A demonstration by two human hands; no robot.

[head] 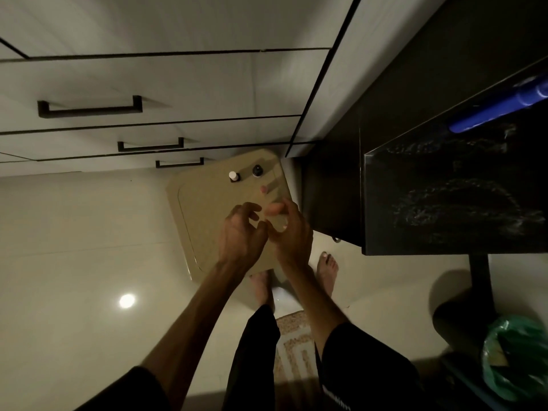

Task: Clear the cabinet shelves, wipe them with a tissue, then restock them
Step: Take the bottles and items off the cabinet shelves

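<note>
My hands, left (241, 232) and right (292, 232), meet over the tan stool (207, 209), fingers curled on a small clear thing (277, 223), too blurred to name. Two bottles, white-capped (233, 176) and black-capped (257, 170), stand on the stool below the drawers (148, 84). A green bag (516, 357) sits at right; no writing is readable.

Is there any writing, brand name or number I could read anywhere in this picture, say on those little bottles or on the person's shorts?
None can be read.
White-capped bottle and dark-capped bottle on the beige stool: seen from above, no label shows.
Black shorts: a strip of pale print at the bottom edge, too blurred and cut off to read.
Green bag: a yellowish patch, no legible text.
</note>
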